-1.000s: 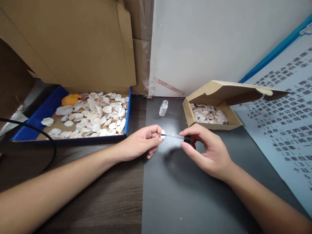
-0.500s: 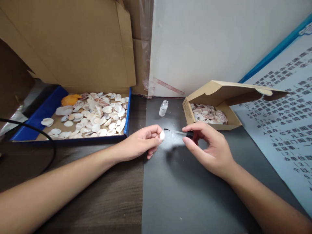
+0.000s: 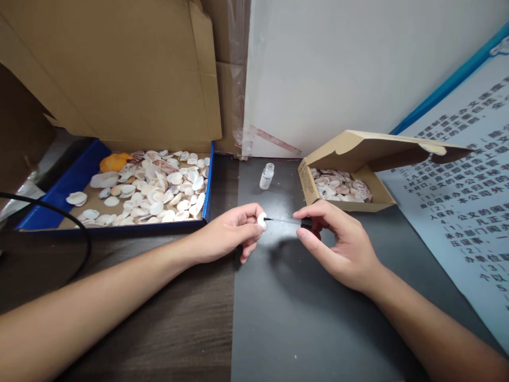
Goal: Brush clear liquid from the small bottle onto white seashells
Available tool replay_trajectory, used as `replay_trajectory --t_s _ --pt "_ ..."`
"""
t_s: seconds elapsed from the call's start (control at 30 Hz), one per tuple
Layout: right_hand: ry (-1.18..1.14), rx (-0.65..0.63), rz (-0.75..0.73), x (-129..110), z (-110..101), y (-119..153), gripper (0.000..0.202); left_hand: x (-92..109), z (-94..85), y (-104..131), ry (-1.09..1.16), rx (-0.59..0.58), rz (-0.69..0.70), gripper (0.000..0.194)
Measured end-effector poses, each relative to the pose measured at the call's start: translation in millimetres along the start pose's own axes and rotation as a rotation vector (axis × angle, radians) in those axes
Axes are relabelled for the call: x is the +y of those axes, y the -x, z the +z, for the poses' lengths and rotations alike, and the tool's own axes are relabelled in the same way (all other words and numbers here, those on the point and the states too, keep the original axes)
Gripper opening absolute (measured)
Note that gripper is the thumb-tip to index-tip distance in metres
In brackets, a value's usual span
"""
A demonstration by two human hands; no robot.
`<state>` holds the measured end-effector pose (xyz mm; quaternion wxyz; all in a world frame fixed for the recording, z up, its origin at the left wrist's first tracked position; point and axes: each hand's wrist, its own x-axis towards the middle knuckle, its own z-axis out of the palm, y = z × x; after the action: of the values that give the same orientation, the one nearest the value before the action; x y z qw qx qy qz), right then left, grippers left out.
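Note:
Between the thumb and fingers of my left hand [image 3: 238, 231] is a small white seashell [image 3: 261, 220]. My right hand [image 3: 340, 241] pinches the black cap of a thin applicator brush [image 3: 283, 219], whose stem points left. The dark bristle tip appears to touch the shell's face. Behind my hands stands a small clear glass bottle [image 3: 266, 176], uncapped and upright, with a pale label. Both hands are held above the dark grey mat [image 3: 278, 329].
At left, a blue-edged cardboard box [image 3: 113, 229] with a raised lid holds many shells. A smaller open carton [image 3: 382, 199] of shells stands at the back right. A black cable [image 3: 88, 239] curves along the left. A printed sheet [image 3: 457, 212] lies at far right.
My right hand has moved slightly left, bringing the brush tip from just beside the shell onto it. The shell is turned a little more toward the brush.

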<state>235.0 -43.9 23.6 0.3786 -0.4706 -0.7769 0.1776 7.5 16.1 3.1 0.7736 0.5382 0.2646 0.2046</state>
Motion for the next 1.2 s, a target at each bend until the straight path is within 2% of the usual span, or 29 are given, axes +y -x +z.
replay_trajectory --t_s 0.23,0.4,0.83,1.2 --pt "0.035 0.036 0.025 -1.3 -0.2 -1.1 0.015 0.8 0.4 0.2 0.024 0.026 -0.012 0.021" --pt "0.002 -0.024 -0.023 -2.4 -1.0 -0.7 0.014 -0.6 -0.8 0.5 0.013 0.016 -0.002 0.019" --pt "0.029 -0.051 -0.002 -2.7 -1.7 -2.0 0.011 0.0 -0.8 1.1 -0.027 0.015 -0.011 0.014" --pt "0.069 0.011 0.033 -2.2 -1.1 -2.6 0.011 2.5 1.1 1.2 -0.03 0.035 -0.02 0.014"
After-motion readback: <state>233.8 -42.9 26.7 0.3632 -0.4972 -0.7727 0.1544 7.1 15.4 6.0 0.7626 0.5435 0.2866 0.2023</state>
